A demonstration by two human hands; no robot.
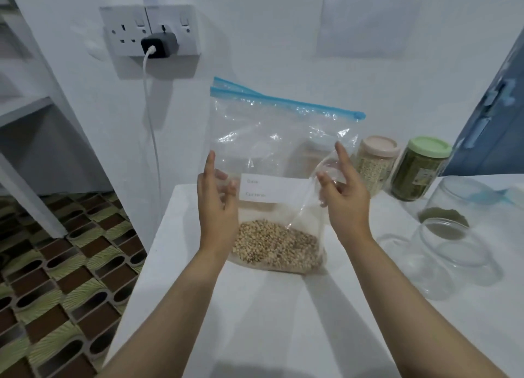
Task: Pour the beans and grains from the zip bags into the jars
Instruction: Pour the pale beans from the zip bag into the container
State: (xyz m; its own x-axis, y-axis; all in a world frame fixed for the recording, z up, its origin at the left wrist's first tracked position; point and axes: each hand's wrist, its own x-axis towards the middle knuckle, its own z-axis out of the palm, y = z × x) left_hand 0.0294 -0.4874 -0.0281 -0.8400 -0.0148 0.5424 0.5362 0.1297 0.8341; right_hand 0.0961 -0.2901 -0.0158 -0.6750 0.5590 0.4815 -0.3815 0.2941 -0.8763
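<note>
**A:** The person is holding up a clear plastic zip bag with a blue slider strip over the white table, and the bag's bottom is resting on the tabletop. Pale round beans are sitting in a heap at the base of it.

**B:** And the hands?

**A:** The left hand is pinching the bag's left side with thumb and curled fingers, forefinger pointing up. The right hand is gripping a fold of plastic on the right side the same way.

**B:** The strip is looking parted at its left end, while the slider is sitting at the far right. I'm reading that as the bag standing open, though I can't be sure.

**A:** As for progress, a tall jar with a pink lid is standing full of pale grains, and a jar with a green lid is holding something green. Both are looking finished and capped.

**B:** Nearer on the right, a wide clear glass jar is waiting with no lid, apparently without contents. Behind it another clear container is showing, but it's too blurred to judge.

**A:** So I'm judging this round as just starting: these beans are all in the bag, and tipping them into the open jar is what's left.
</note>
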